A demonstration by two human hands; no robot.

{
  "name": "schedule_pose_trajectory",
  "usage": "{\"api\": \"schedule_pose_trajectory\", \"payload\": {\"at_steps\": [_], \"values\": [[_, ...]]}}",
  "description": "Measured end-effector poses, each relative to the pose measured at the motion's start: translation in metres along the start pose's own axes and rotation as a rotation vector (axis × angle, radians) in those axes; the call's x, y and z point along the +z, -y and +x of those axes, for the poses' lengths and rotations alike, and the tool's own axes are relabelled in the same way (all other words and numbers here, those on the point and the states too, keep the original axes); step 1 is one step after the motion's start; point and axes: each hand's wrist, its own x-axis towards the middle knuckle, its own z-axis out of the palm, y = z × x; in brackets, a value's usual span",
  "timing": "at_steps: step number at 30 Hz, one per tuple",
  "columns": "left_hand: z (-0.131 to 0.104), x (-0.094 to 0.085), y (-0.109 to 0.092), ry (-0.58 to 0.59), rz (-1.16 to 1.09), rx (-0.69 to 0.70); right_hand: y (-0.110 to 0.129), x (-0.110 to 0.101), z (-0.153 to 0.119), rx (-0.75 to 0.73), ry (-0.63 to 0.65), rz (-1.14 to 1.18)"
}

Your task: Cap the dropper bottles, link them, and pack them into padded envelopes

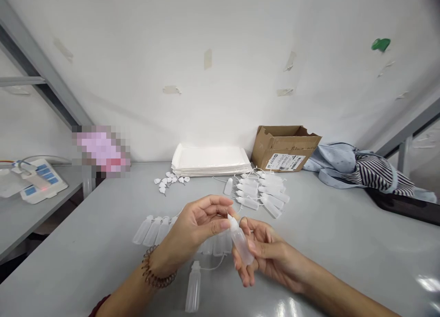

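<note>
My right hand point(266, 253) is wrapped round a translucent plastic squeeze bottle point(242, 246), which tilts up and to the left. A thin metal needle sticks out of its white needle-tip cap point(233, 223). My left hand point(202, 218) pinches that cap between thumb and fingers; some of its fingertips are hidden behind it. Below my left wrist lies an uncapped bottle point(193, 287) with a white strap trailing from its neck. More uncapped bottles point(151, 230) lie in a row, partly covered by my hands.
Loose needle-tip caps point(168, 179) lie at the back left of the grey table point(337, 271). Several capped bottles point(261, 191) are grouped at the back right. Behind them are a white stack of trays point(211, 159), a cardboard box point(285, 150) and a blue cloth bag point(343, 166).
</note>
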Motion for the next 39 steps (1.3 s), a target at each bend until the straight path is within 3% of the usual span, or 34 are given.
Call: {"api": "schedule_pose_trajectory", "payload": {"at_steps": [4, 9, 11, 14, 20, 23, 26, 31, 34, 36, 39], "values": [[-0.001, 0.003, -0.005, -0.052, 0.074, -0.007, 0.003, 0.003, -0.001, -0.086, -0.056, -0.213], [-0.003, 0.01, -0.008, -0.402, 0.341, 0.138, 0.004, 0.0, -0.001, -0.357, -0.421, -0.852], [-0.004, 0.012, -0.007, -0.386, 0.473, 0.206, 0.0, -0.002, -0.001, -0.48, -0.445, -1.014], [-0.005, 0.013, -0.003, -0.271, 0.6, 0.268, -0.005, -0.003, -0.001, -0.604, -0.427, -1.11], [-0.007, 0.017, 0.001, -0.214, 0.627, 0.332, -0.011, -0.003, -0.003, -0.668, -0.523, -1.33], [-0.006, 0.021, 0.004, -0.23, 0.66, 0.279, -0.015, -0.005, -0.005, -0.729, -0.474, -1.442], [-0.005, 0.022, 0.006, -0.195, 0.583, 0.162, -0.014, -0.002, -0.007, -0.656, -0.405, -1.376], [-0.004, 0.016, -0.001, -0.049, 0.448, 0.025, 0.0, 0.009, -0.007, -0.175, -0.283, -0.721], [-0.002, 0.013, -0.004, 0.015, 0.441, 0.006, 0.005, 0.01, -0.007, -0.056, -0.199, -0.511], [0.0, 0.014, -0.003, -0.009, 0.509, 0.04, 0.003, 0.008, -0.007, -0.113, -0.244, -0.654], [0.001, 0.016, 0.005, -0.112, 0.708, 0.137, -0.003, 0.0, -0.007, -0.383, -0.352, -1.174]]}}
